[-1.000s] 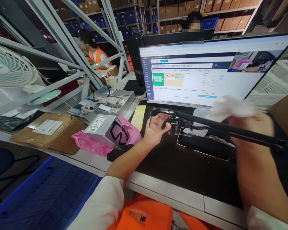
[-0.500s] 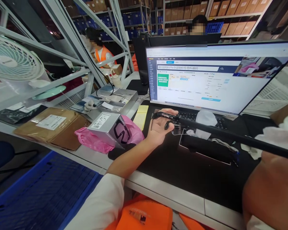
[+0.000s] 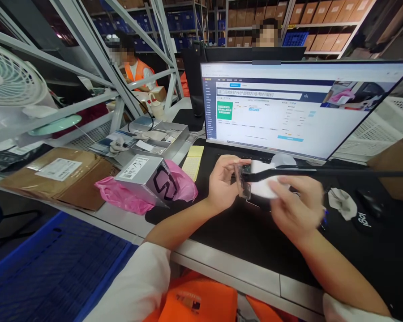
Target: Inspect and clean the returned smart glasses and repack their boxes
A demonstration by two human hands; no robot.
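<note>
My left hand [image 3: 223, 183] is closed on a small brownish see-through piece [image 3: 242, 182] with a dark edge, over the black desk mat. A long black bar [image 3: 339, 171] runs from beside that piece to the right edge of the view. Whether the two are joined I cannot tell. My right hand [image 3: 298, 205], blurred, pinches a soft white piece [image 3: 265, 183] that looks like a cloth or wipe, close beside the see-through piece. Behind the hands, another white rounded thing [image 3: 284, 159] lies near the keyboard, which they partly hide.
A silver box [image 3: 144, 176] rests on a pink bag [image 3: 112, 194] to the left, with a taped carton [image 3: 60, 176] beyond it. The monitor [image 3: 262, 112] stands behind the hands. At right are a crumpled white cloth [image 3: 342, 203] and a black mouse [image 3: 369, 202].
My right hand has come in from the right edge to beside my left hand, with the white piece in its fingers. The black bar has turned nearly level. My left hand has turned.
</note>
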